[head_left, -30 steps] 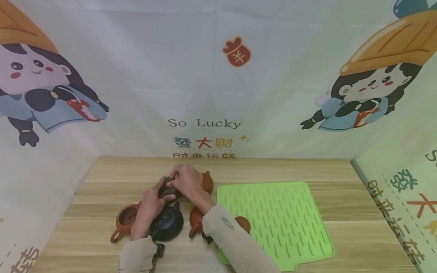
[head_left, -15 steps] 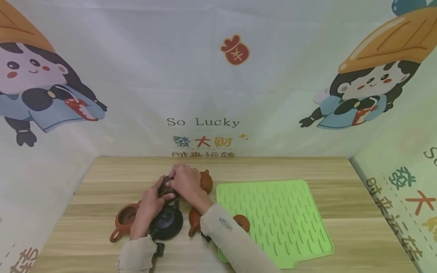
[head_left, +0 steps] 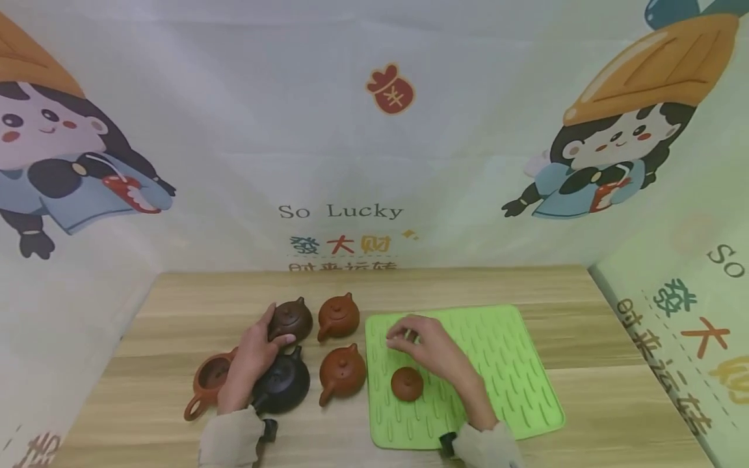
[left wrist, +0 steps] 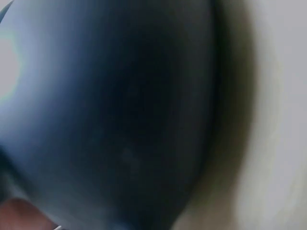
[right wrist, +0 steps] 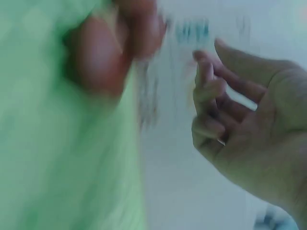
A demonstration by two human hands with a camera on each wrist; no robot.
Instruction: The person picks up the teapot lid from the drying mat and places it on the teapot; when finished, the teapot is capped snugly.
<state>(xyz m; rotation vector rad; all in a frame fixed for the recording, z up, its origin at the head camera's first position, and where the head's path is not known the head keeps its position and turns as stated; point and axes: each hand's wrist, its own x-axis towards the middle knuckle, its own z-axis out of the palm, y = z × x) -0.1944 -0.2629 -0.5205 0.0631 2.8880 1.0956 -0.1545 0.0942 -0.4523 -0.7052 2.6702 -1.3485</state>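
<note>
My left hand (head_left: 257, 348) grips the side of a dark brown teapot (head_left: 292, 320), fingers behind it and thumb along its front. Under that forearm a black teapot (head_left: 285, 385) sits close; its rounded body fills most of the left wrist view. My right hand (head_left: 430, 343) hovers over the green ridged mat (head_left: 497, 370), fingers loosely bent with nothing between them, as the right wrist view also shows. Just in front of it a round reddish-brown teapot lid (head_left: 407, 383) lies on the mat, knob up; in the right wrist view this lid (right wrist: 98, 57) is blurred.
Two lidded orange-brown teapots stand between the hands, a rear teapot (head_left: 339, 317) and a front teapot (head_left: 342, 370). At far left an orange teapot (head_left: 199, 398) without a lid is partly covered by the left forearm. A printed cloth (head_left: 339, 149) closes off the back.
My right hand has left the dark brown teapot and moved right over the green mat, uncovering the orange-brown teapots and the lid. My left hand stays on the dark brown teapot.
</note>
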